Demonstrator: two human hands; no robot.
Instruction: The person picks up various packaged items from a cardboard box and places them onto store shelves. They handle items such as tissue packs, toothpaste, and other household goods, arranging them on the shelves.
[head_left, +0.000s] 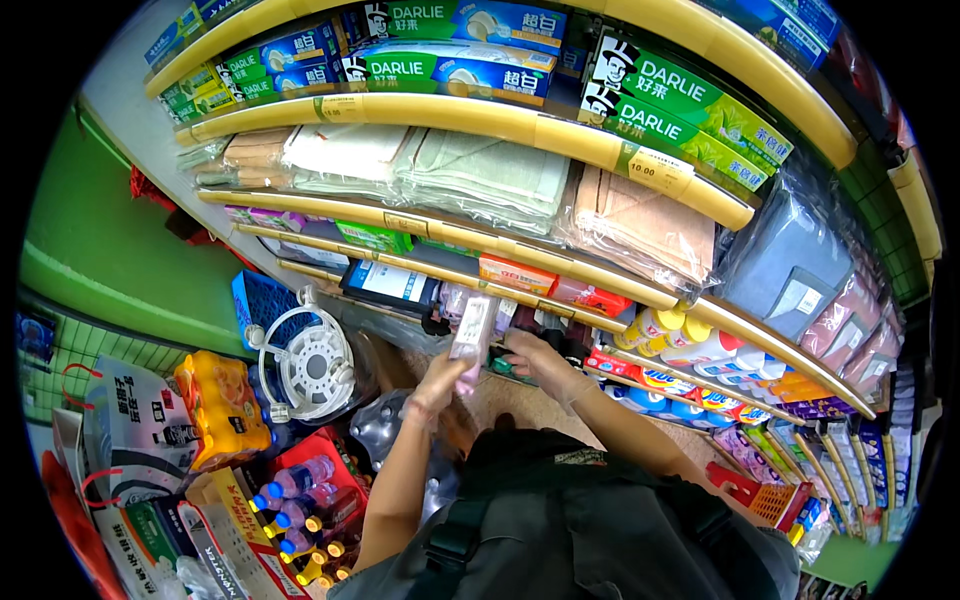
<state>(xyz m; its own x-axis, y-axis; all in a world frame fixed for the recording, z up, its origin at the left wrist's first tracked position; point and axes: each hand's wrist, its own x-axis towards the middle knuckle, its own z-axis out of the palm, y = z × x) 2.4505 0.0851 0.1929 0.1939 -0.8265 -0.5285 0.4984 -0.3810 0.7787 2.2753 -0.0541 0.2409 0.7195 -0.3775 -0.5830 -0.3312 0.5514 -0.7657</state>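
Note:
My left hand (439, 390), in what looks like a thin clear glove, grips the lower end of a slim pink-and-white package (472, 326) in clear wrap. A printed label faces up on it. My right hand (544, 364), gloved alike and slightly blurred, is just right of the package with fingers spread and nothing visible in them. Close behind its fingers are dark wrapped goods (551, 330) on the lowest shelf. A small green item (502, 365) shows under the fingertips, its kind unclear. Left of the package, a dark-framed box (390, 283) lies on the shelf.
Above are shelves with toothpaste boxes (450, 71) and bagged folded towels (484, 169). Detergent bottles (656, 330) stand at right, a red basket (757, 495) lower right. At left are a white round metal stand (315, 364), a yellow drinks pack (225, 409) and several bottles (300, 487).

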